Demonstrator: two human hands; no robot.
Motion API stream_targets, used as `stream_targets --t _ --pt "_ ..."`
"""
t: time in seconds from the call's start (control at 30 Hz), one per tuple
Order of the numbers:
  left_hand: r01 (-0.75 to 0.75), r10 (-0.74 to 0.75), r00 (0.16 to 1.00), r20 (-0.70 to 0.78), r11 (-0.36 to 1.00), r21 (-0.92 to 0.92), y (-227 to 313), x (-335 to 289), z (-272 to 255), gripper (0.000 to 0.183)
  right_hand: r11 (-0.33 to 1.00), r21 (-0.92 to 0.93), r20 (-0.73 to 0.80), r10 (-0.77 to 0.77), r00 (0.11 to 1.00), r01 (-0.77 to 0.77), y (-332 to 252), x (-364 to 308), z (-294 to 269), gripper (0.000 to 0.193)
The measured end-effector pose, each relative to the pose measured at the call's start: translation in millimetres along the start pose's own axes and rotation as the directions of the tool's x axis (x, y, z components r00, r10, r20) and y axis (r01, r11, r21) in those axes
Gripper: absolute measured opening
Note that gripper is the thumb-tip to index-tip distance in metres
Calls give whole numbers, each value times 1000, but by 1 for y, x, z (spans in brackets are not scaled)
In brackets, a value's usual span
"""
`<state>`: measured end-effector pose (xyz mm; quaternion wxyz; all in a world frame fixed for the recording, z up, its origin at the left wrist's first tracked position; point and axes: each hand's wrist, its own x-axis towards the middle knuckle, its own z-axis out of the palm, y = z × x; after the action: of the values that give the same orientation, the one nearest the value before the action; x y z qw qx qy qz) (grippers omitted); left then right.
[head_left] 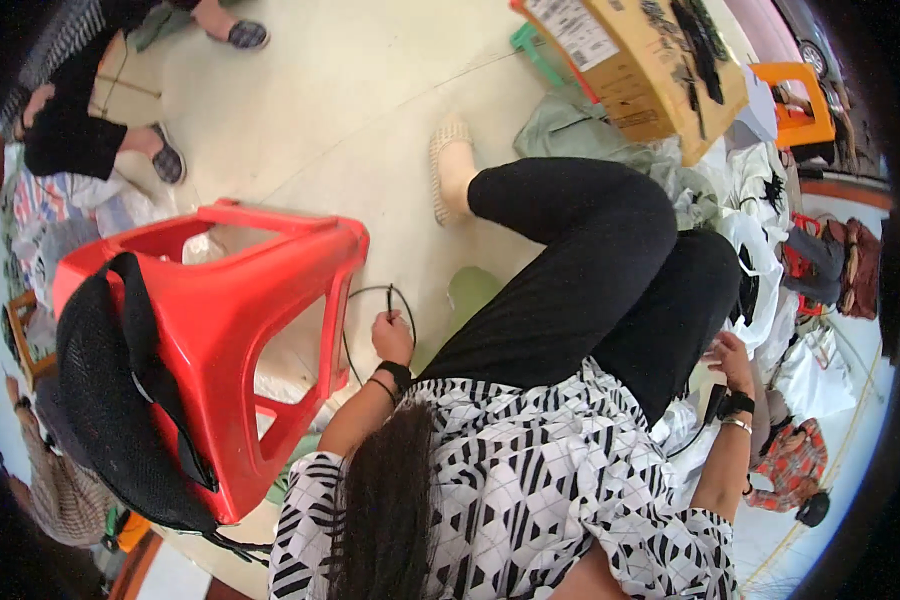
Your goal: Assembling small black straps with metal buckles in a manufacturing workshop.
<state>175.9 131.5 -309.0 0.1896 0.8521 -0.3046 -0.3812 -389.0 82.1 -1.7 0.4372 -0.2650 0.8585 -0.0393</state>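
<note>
Black cable (390, 298), head view: handling appears begun, with one end taken up; no completed step shows, and what remains cannot be judged. That end is pinched in the left hand (392, 338), beside the red stool (215, 330). The right hand (735, 362) lies well apart, near white bags (762, 290); its grip cannot be told.

Whether the right fingers (727, 347) grip anything is unclear; the top edge crops the cardboard box (638, 75).

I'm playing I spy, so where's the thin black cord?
In the head view, the thin black cord is at the person's left hand, between the red plastic stool and the black trousers.
</note>
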Motion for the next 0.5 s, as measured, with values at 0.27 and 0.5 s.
stream_targets --t 0.27,0.5 --pt "-43 453 736 503 773 -633 315 -35 -89 17 811 150 -224 -529 819 565 -73 -32 8 26" --pt "-132 455 147 878 889 -438 424 -181 -97 17 481 424 0 -847 531 768 -158 -120 42 35"
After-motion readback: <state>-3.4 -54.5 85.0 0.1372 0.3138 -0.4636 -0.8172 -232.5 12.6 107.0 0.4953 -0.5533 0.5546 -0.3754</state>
